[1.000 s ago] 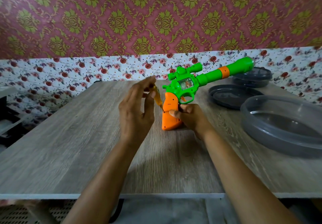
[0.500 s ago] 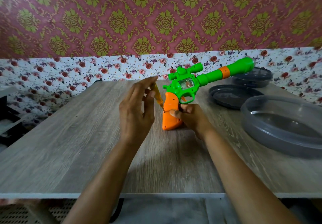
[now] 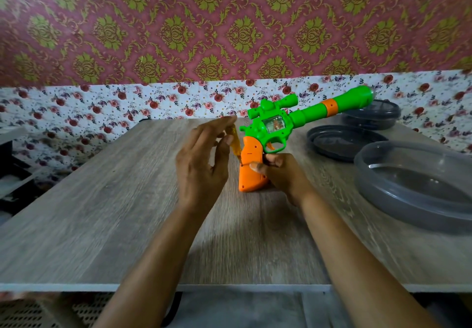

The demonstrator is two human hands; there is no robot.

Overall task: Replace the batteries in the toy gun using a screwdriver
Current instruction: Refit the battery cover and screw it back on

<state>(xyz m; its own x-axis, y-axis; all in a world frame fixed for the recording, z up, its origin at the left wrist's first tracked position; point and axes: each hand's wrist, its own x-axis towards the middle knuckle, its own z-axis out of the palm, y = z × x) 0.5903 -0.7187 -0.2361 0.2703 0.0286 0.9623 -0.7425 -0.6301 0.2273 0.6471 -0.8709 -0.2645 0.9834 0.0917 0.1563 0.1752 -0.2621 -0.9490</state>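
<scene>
**Screwdriver tip on the toy gun's grip, both hands busy**

Head view. The left hand (image 3: pixel 201 164) is mostly spread, its fingers long and nearly straight. It pinches the amber handle of one screwdriver (image 3: pixel 235 141) between the thumb and the fingers. The screwdriver slants down and to the right, and its tip meets the left face of the orange grip. The right hand (image 3: pixel 282 174) is curled round the right side of that grip, thumb laid across the front, gripping the toy gun (image 3: pixel 277 126).

Counted: two hands, one screwdriver, one toy gun, three round grey plastic pieces.

The toy gun stands at the middle of the table (image 3: pixel 102 212), the butt of its grip resting on the wood. Its long axis runs from the grip up through the green body and along the barrel. The barrel rises and points to the far right, and its green muzzle lies past an orange band. A small green scope sits on top of the body.

On the right lie a flat dark lid (image 3: pixel 344 141), a shut dark tub (image 3: pixel 370 113) farther back, and a large translucent dish (image 3: pixel 370 194) nearer, all apart from the toy gun.
</scene>
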